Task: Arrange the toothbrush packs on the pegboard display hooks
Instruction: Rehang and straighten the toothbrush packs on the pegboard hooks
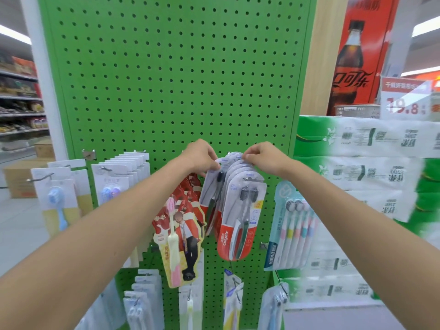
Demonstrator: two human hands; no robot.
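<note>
A green pegboard [176, 75] stands in front of me with toothbrush packs hanging on hooks across its lower half. Several red and clear Colgate toothbrush packs [240, 217] hang in a row at the centre. My left hand [202, 154] pinches the top of one pack at the left of that row, tilted outward. My right hand [260, 156] pinches the tops of the packs at the back of the row. The hook under the hands is hidden.
Red cartoon-figure packs [181, 236] hang just left of the Colgate row, and white card packs [119, 184] further left. A multi-brush pastel pack [292, 232] hangs at right. Stacked tissue bales [371, 167] stand to the right. More packs hang on the lower row.
</note>
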